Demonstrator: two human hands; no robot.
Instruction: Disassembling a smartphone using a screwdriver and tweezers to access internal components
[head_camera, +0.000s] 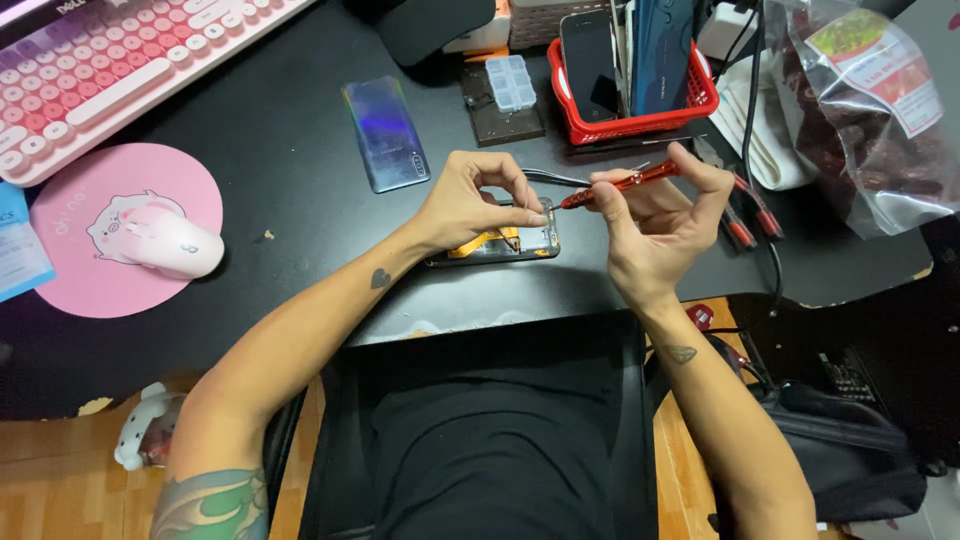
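An opened phone (500, 245) with orange parts inside lies on the black desk (290, 170) in front of me. My left hand (470, 200) rests on it, fingers pinched at its upper right corner. My right hand (655, 215) grips a slim red screwdriver (615, 186) whose tip points left at that same corner, next to my left fingertips. Metal tweezers (555, 178) lie just behind the phone.
A detached iridescent phone back cover (385, 133) lies to the left. A clear parts box (510, 83) and a red basket (630, 125) with phones stand behind. A pink keyboard (110, 60), pink mouse pad (110, 270) and mouse (170, 243) are far left. Cables and a plastic bag (870, 110) are at right.
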